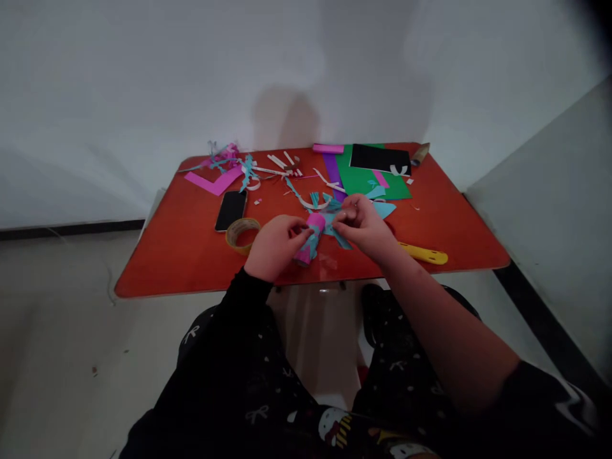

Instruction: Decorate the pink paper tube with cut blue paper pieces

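Note:
My left hand [280, 245] grips a small pink paper roll [314, 221] near the table's front edge, its thumb and fingers closed on it. Light blue paper pieces cover part of the roll's side. To its right, my right hand [366, 228] is closed in a pinch just above blue fringed paper strips [341, 238]. What sits between those fingertips is too small to make out. A roll of tape [231, 236] lies beside my left wrist. Partly behind my right forearm is a yellow tool [427, 254] whose other end is hidden.
A phone [232, 210] lies left on the red table [162, 255]. Pink paper [215, 183], curled strips and scraps spread along the back. Green [351, 171], purple and black sheets [380, 159] overlap at the back right, near a pink roll [328, 148]. A wall stands behind.

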Motion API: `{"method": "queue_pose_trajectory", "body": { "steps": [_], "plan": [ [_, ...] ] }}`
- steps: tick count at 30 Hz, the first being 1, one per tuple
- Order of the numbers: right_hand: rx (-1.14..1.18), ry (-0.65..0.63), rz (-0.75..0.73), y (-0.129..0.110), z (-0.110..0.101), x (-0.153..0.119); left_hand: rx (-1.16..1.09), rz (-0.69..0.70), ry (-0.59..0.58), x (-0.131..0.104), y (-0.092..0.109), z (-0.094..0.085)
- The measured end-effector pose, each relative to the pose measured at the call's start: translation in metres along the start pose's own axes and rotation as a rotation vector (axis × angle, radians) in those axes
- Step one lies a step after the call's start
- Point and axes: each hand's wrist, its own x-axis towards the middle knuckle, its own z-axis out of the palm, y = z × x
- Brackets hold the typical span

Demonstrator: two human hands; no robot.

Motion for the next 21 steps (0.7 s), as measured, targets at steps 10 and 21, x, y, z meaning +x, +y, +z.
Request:
{"method": "queue_pose_trajectory", "body": {
  "steps": [10, 21],
  "plan": [
    [0.074, 0.147, 0.059, 0.008, -0.011, 0.006, 0.128, -0.292, -0.271, 0.016, 0.0, 0.026],
    [0.232, 0.149, 0.204, 0.005, 0.001, -0.004, -0.738, -0.195, 0.047, 0.01, 0.0, 0.04]
  ]
}}
